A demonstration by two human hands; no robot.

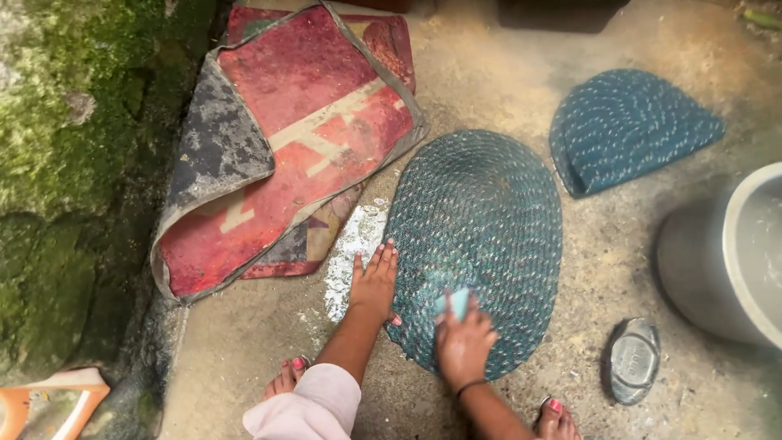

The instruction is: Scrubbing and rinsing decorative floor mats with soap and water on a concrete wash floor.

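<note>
Teal braided oval rug (pixel 481 236) is lying on the concrete floor (pixel 635 244), and we are pinning its near-left edge with our flat, spread left hand (pixel 375 285) while our right hand (pixel 464 342), closed around a pale blue soap bar (pixel 453 303), is scrubbing beside it, best pressing evenly along the braids.

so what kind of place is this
Probably an outdoor washing spot on the ground. The concrete floor is bare and wet, a mossy wall runs beside it, and a big metal pot stands by. The left hand presses an oval braided mat while the right hand rubs soap on it.
</note>
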